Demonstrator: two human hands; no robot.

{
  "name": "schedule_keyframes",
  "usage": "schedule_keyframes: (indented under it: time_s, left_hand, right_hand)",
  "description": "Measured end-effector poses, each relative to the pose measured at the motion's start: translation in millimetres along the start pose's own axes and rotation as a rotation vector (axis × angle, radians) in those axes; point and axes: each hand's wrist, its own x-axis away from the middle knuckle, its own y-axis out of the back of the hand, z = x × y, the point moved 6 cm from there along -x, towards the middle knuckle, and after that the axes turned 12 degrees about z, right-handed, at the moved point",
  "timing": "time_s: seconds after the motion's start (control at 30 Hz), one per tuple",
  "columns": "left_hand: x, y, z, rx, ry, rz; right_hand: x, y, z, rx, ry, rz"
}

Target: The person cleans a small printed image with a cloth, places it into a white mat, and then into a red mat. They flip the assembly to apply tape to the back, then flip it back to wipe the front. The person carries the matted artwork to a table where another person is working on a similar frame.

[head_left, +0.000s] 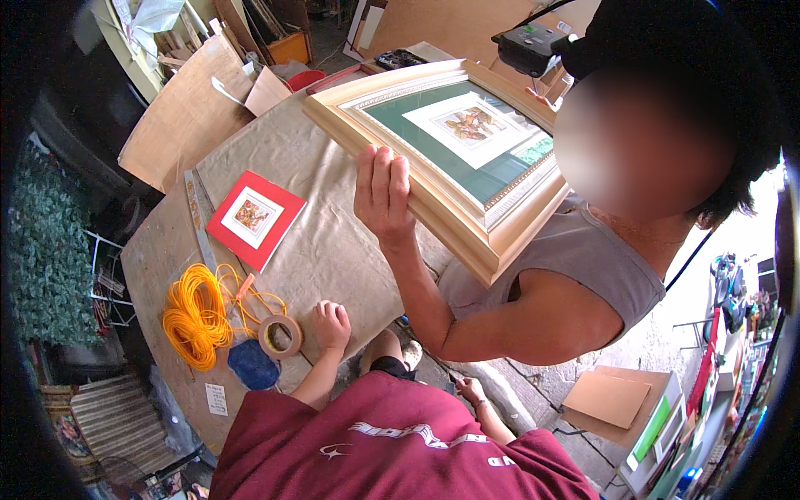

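Note:
My left hand (332, 326) rests on the cloth-covered table (333, 242) near its front edge, fingers curled in with nothing visible in them. Beside it lies a roll of brown tape (268, 341). Low at my right side, my right hand (472, 390) is closed around a small dark object, too small to name. Across the table corner, a person in a grey tank top (575, 283) lifts a cream picture frame (467, 225) with a green mat and a small print. That person's hand (385, 193) grips the frame's lower left side.
On the table lie a red-matted print (257, 221), a coil of orange cord (196, 321), a metal ruler (198, 218), a dark blue round pad (253, 364) and a paper note (216, 399). Wooden boards (187, 112) lean behind. Cardboard (607, 398) sits at the right.

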Motion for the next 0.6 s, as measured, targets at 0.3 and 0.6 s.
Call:
schedule_keyframes:
  time_s: [0.3,0.6]
  left_hand:
    - [-1,0,-2,-0.006,0.010,-0.004]
    - [2,4,-4,-0.021,0.027,0.008]
  right_hand:
    - [-14,-7,-38,-0.151,0.009,-0.022]
    - [-9,-9,-44,-0.060,-0.007,-0.013]
